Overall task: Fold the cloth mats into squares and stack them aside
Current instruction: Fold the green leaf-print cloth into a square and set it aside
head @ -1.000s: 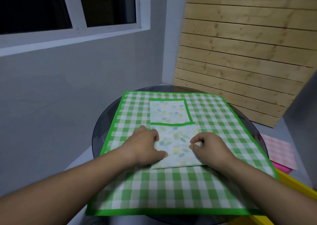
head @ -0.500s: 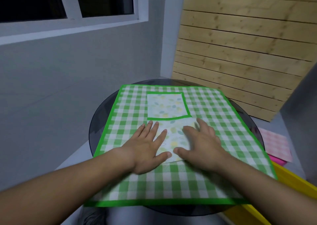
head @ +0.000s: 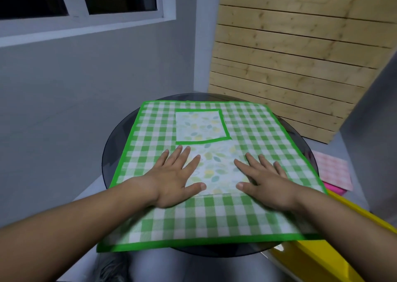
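A folded leaf-print mat [head: 217, 170] lies in the middle of a large green checked cloth [head: 257, 131] spread over a round dark glass table [head: 113, 142]. My left hand [head: 176, 178] rests flat on the folded mat's left edge, fingers spread. My right hand [head: 266, 180] rests flat on its right edge, fingers also apart. Just beyond the folded mat, another leaf-print square with a green border [head: 199, 127] lies on the checked cloth.
A pink checked mat [head: 333, 172] lies on something pink to the right of the table. A yellow object [head: 318, 258] sits at the lower right. A grey wall with a window stands to the left, wooden slats behind.
Both hands went from gripping the folded mat with curled fingers to lying flat on it, then slid apart toward its left and right edges.
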A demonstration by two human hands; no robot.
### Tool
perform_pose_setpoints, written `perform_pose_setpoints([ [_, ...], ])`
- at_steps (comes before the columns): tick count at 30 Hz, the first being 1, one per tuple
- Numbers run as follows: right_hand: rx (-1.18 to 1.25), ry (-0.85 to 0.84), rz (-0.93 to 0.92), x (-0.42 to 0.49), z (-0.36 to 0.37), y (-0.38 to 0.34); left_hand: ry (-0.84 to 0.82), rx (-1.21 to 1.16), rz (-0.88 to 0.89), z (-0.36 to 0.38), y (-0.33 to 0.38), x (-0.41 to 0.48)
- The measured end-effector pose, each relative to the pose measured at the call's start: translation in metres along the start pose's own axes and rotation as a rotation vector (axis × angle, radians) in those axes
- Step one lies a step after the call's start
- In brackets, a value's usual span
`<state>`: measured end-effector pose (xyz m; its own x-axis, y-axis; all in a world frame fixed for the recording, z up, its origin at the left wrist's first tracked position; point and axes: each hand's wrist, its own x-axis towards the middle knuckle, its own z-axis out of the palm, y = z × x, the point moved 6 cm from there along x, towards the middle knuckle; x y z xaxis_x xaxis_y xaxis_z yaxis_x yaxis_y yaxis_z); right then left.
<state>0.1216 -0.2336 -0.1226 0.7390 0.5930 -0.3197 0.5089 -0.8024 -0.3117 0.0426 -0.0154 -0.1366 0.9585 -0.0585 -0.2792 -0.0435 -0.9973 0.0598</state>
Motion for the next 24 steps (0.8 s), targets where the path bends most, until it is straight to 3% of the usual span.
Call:
perform_pose_setpoints([
  [5,0.040,0.076,-0.030,0.004,-0.015,0.001,0.038,-0.154,0.014,-0.004,-0.001,0.000],
  [9,0.083,0.218,-0.186,0.000,-0.029,-0.013,0.122,-0.329,0.086,-0.021,-0.001,-0.006],
  [13,0.159,0.166,-0.300,-0.004,-0.023,-0.034,0.270,-0.414,0.185,-0.037,0.002,-0.012],
  [24,0.016,0.165,-0.362,-0.002,-0.017,-0.040,0.235,-0.549,0.199,-0.033,0.004,-0.009],
])
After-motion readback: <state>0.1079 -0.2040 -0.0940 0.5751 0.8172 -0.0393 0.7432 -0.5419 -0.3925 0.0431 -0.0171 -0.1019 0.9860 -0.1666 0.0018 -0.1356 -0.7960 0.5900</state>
